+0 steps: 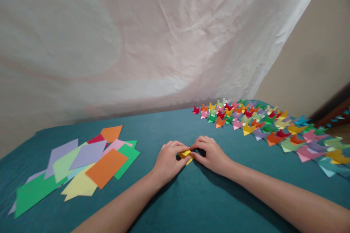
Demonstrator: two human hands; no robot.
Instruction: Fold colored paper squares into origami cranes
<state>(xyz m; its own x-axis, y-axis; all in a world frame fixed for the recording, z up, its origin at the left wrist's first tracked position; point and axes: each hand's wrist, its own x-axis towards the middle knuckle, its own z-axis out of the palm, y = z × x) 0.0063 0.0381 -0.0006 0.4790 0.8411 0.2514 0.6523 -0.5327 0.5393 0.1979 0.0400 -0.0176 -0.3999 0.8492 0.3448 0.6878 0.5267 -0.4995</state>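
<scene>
Between my two hands is a small folded piece of yellow paper (187, 154), just above the middle of the teal tabletop (164, 204). My left hand (170, 160) pinches its left side between thumb and fingers. From the other side, my right hand (211, 154) grips the right edge with thumb and fingertips. The fingertips cover much of the paper, so its full shape is partly hidden. A narrow yellow point sticks out below, between the two thumbs.
Loose coloured paper sheets (106, 167) lie overlapping on the left. Rows of small folded paper birds (248, 129) in many colours stand on the right, reaching toward the back edge. A pale draped cloth (153, 43) hangs behind the table, beside a beige wall (308, 58).
</scene>
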